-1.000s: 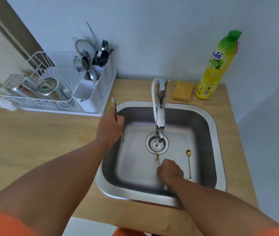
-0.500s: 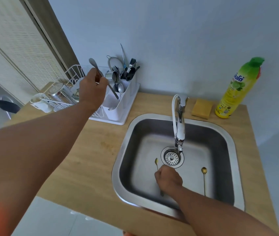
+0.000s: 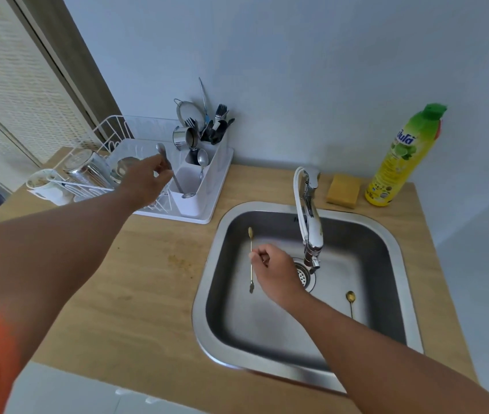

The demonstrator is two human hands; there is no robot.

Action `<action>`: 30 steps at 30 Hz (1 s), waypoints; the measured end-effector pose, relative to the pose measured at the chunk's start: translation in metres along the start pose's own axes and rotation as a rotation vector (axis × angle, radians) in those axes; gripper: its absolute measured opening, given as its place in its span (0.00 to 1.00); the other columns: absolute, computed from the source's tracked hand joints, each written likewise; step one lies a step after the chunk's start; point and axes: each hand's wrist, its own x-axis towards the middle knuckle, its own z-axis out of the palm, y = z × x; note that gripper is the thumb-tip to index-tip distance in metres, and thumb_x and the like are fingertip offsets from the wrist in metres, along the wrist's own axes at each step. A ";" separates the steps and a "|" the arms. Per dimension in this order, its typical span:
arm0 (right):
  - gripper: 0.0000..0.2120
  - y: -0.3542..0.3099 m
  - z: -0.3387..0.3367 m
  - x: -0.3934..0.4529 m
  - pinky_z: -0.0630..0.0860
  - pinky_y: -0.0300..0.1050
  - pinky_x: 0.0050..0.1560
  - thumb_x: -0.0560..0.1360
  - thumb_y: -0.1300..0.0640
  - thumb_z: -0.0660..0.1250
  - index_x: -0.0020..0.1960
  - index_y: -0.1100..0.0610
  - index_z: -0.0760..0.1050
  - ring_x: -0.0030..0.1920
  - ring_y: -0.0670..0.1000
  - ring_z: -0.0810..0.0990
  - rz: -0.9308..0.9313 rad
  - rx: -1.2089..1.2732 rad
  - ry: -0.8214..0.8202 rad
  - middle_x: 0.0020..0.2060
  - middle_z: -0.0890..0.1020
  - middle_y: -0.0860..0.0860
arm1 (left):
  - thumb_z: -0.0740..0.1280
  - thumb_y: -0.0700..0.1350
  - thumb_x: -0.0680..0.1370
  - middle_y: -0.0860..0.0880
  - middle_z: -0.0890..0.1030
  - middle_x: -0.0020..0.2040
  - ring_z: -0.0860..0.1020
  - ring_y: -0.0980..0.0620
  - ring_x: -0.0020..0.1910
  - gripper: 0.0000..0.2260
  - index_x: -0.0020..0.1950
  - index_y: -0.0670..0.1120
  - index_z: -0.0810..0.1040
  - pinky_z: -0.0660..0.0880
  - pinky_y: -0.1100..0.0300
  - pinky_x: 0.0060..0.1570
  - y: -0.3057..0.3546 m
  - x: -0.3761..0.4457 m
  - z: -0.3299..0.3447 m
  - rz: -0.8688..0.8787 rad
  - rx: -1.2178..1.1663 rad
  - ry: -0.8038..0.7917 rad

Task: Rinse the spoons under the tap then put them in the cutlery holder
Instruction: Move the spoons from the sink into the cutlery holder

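My left hand (image 3: 146, 182) pinches the handle of a silver spoon (image 3: 163, 155), whose lower end stands slanted inside the front compartment of the white cutlery holder (image 3: 207, 186). My right hand (image 3: 276, 273) holds a thin gold spoon (image 3: 250, 243) upright over the left part of the sink (image 3: 204, 297), bowl end up. A second gold spoon (image 3: 350, 298) lies on the sink floor to the right of the drain. The tap (image 3: 309, 222) arches over the drain; I see no water running.
The holder's back compartments hold forks, spoons and a metal cup. A white dish rack (image 3: 88, 174) with jars sits left of it. A yellow sponge (image 3: 343, 191) and a dish soap bottle (image 3: 398, 156) stand behind the sink on the wooden counter (image 3: 153, 279).
My left hand carried the silver spoon from the sink edge to the holder and lowered it into the front compartment. My right hand lifted a gold spoon off the sink floor.
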 end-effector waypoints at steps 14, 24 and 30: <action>0.03 -0.139 -0.014 0.089 0.72 0.27 0.38 0.79 0.55 0.70 0.47 0.50 0.81 0.34 0.36 0.75 -0.217 0.377 0.155 0.37 0.80 0.43 | 0.70 0.49 0.77 0.54 0.76 0.35 0.79 0.45 0.38 0.04 0.43 0.51 0.81 0.70 0.55 0.40 -0.015 -0.017 0.018 0.078 0.113 -0.028; 0.02 -0.178 0.018 0.146 0.74 0.37 0.40 0.79 0.57 0.71 0.48 0.51 0.83 0.34 0.38 0.75 -0.236 0.390 0.075 0.36 0.79 0.43 | 0.69 0.50 0.80 0.51 0.82 0.41 0.79 0.48 0.41 0.08 0.52 0.49 0.86 0.78 0.49 0.44 -0.025 -0.037 0.029 0.025 0.017 0.106; 0.05 -0.158 0.049 0.157 0.74 0.39 0.44 0.79 0.55 0.71 0.46 0.46 0.81 0.41 0.43 0.78 -0.207 0.321 0.029 0.39 0.81 0.43 | 0.69 0.48 0.79 0.53 0.79 0.42 0.77 0.51 0.40 0.06 0.52 0.50 0.85 0.69 0.57 0.39 -0.031 -0.046 0.034 0.027 -0.008 0.141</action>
